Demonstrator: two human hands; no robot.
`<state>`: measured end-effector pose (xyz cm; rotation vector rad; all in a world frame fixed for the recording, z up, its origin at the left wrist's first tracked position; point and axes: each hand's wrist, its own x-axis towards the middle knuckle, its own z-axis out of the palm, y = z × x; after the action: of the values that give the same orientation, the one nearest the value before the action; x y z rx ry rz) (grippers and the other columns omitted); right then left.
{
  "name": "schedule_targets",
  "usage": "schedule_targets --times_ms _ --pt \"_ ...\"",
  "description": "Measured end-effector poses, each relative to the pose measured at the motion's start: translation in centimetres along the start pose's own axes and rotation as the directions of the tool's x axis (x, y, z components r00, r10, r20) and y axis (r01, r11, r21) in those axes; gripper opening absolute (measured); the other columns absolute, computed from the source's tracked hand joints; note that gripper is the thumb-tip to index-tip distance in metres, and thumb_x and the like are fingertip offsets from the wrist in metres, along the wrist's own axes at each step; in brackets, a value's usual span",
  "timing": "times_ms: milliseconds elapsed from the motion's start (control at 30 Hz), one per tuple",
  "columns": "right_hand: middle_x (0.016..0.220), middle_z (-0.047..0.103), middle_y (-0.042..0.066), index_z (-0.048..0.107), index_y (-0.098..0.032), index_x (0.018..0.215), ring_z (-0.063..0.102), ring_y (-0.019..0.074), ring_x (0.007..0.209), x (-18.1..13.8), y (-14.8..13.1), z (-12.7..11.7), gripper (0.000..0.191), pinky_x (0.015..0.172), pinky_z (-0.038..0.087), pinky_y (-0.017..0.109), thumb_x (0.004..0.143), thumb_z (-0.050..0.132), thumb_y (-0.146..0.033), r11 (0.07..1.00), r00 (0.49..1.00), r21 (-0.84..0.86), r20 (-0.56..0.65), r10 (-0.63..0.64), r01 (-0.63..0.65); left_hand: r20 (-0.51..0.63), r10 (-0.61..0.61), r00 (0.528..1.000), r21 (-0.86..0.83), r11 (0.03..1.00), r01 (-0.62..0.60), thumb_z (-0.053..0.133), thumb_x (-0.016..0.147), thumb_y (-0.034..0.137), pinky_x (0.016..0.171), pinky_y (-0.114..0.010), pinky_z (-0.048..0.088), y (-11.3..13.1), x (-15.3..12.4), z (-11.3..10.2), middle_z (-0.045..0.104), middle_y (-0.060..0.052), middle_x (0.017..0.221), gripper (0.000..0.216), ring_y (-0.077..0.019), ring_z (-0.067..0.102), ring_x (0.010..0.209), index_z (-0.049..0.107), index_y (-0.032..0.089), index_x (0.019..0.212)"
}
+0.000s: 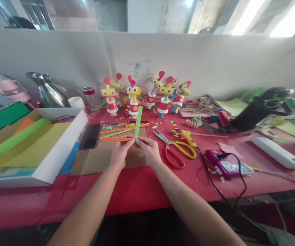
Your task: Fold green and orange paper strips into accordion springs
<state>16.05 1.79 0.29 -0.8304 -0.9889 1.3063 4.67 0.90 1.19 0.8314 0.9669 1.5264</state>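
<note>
Between my two hands are two paper strips that meet end to end at a right angle. The orange paper strip (118, 139) points left, pinched by my left hand (121, 152). Upright from the joint rises the green paper strip (138, 123), its lower end pinched in my right hand (149, 149). Both hands are closed, fingertips nearly touching, above a brown cardboard sheet (91, 162). Just beyond lie another orange strip (142, 125), a thin green strip and small paper coils (130, 125). Scissors (173, 145) with red and yellow handles lie right of my right hand.
Several paper-cup figures (134, 99) stand at the back. At left are a white box (57, 147) of coloured paper and a black phone (90, 136). Rightward lie a yellow glue gun (186, 136), a purple power socket (221, 164) with cables, a white power bank-like block (278, 152) and a black bottle (257, 109).
</note>
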Motion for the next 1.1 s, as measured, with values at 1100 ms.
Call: schedule_targets --times_ms 1100 --pt "0.069 0.07 0.001 0.076 -0.021 0.079 0.062 0.0158 0.064 0.0 0.6 -0.2 0.018 0.066 0.05 0.03 0.063 0.073 -0.028 0.998 0.999 -0.036 -0.028 -0.044 0.043 0.071 -0.078 0.994 0.079 0.994 0.072 0.082 0.055 0.024 0.075 -0.028 0.045 0.6 0.9 -1.1 0.072 -0.003 0.073 0.026 -0.0122 0.062 0.068 0.074 0.015 0.078"
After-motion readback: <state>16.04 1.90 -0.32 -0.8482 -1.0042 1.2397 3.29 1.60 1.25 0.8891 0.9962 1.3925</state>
